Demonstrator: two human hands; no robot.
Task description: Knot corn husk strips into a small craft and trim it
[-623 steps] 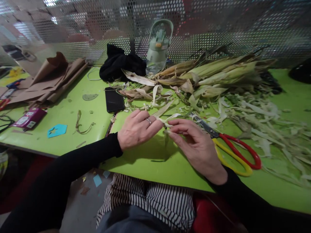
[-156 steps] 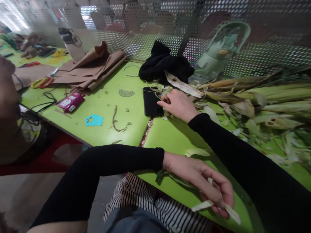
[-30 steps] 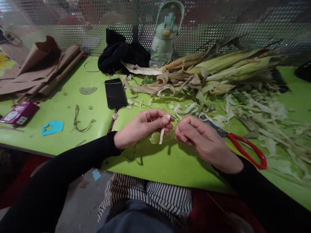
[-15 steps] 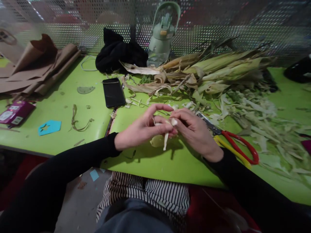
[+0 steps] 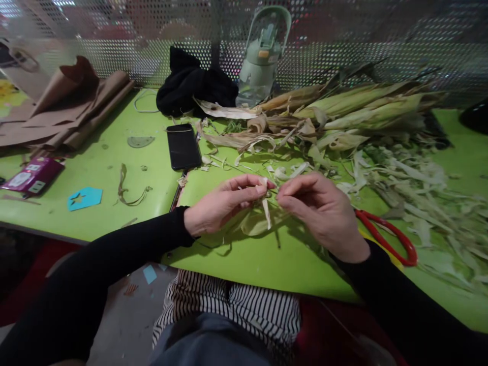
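Observation:
My left hand (image 5: 223,203) pinches a pale strip of corn husk (image 5: 266,212) between thumb and fingers, and its short end hangs down. Just to the right, my right hand (image 5: 322,216) is closed in a pinch at thumb and forefinger. Whatever it grips is too thin to make out. A small gap separates the two sets of fingertips. Below them lies a wider pale green piece of husk (image 5: 254,227) close to the green table (image 5: 236,262). Scissors (image 5: 398,235) with red and yellow handles lie partly hidden behind my right wrist.
Whole corn husks (image 5: 366,114) are heaped at the back, with shredded husk (image 5: 423,198) to the right. A phone (image 5: 183,147), black cloth (image 5: 194,86) and a green bottle (image 5: 261,63) stand or lie beyond my hands. Brown paper (image 5: 76,112) and a purple packet (image 5: 33,176) are left.
My hands have moved apart; the right has drawn away to the right and covers more of the scissors. More of the wide husk piece shows. The whole view has shifted slightly.

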